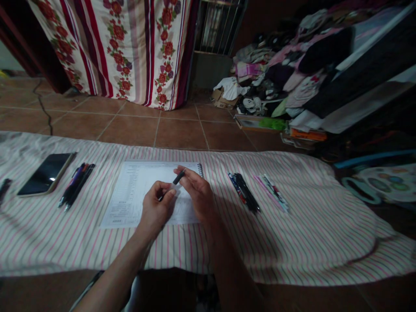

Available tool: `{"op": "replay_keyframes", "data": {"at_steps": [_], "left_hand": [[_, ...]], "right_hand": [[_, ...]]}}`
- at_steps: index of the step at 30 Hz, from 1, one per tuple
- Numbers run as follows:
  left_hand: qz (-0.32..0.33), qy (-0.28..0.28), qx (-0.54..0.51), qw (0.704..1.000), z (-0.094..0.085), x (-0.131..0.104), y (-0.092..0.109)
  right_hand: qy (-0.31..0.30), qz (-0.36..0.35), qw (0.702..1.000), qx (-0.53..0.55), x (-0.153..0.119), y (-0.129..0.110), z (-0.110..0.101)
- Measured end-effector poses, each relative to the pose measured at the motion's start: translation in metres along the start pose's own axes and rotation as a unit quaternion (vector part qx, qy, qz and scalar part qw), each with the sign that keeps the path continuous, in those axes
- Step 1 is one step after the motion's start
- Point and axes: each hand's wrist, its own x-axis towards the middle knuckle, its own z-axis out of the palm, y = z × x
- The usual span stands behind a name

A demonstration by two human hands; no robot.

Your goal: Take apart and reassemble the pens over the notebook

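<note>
Above a spiral-bound sheet of paper, my left hand pinches the lower end of a dark pen. The fingers of my right hand close on the pen's upper end, which points up and to the right. Left of the paper lie several pens, dark and purple, side by side. Right of it is a group of dark pens, and beside them a group of pink and white pens.
A phone lies at the left on the striped cloth, with a dark object at the far left edge. Beyond are the tiled floor, a floral curtain and a heap of clothes.
</note>
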Motion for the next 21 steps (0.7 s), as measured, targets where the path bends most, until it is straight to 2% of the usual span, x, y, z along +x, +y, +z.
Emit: {"op": "replay_keyframes", "data": {"at_steps": [2,13,21], "left_hand": [[0.003,0.001,0.009,1.0,-0.0004,0.0002,-0.0005],[0.041,0.01,0.043,0.998,0.0007,-0.0022,0.0009],[0.035,-0.008,0.039,0.999,0.0002,-0.002,0.0001]], "right_hand": [[-0.004,0.007,1.0,-0.009,-0.0008,-0.0023,-0.0019],[0.058,0.031,0.998,-0.012,0.0014,0.0049,0.0045],[-0.012,0.013,1.0,0.002,-0.0018,-0.0047,-0.003]]}}
